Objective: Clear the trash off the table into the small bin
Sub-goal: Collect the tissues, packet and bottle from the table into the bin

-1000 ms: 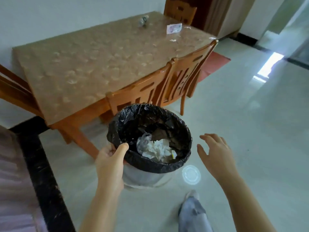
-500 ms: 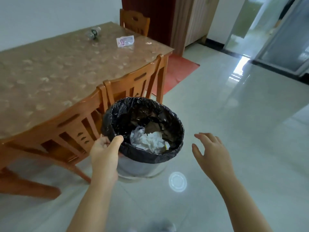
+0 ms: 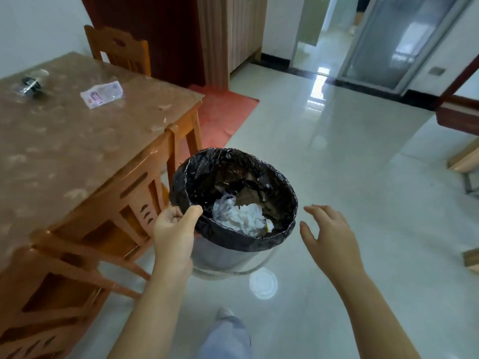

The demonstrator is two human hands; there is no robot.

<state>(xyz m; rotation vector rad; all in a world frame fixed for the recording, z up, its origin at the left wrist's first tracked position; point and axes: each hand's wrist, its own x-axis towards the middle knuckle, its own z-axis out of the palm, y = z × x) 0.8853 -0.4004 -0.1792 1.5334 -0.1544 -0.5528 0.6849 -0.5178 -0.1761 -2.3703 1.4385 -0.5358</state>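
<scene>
Small bin (image 3: 228, 257) with black liner held up off the floor, near rim pinched by left hand (image 3: 173, 229), thumb over the edge. Crumpled white tissue (image 3: 241, 216) inside (low, just beyond that thumb). Right hand (image 3: 329, 234) empty, fingers spread, just beside the bin's right side, not touching. Wrapper (image 3: 101, 94) lying on table (image 3: 51, 156).
</scene>
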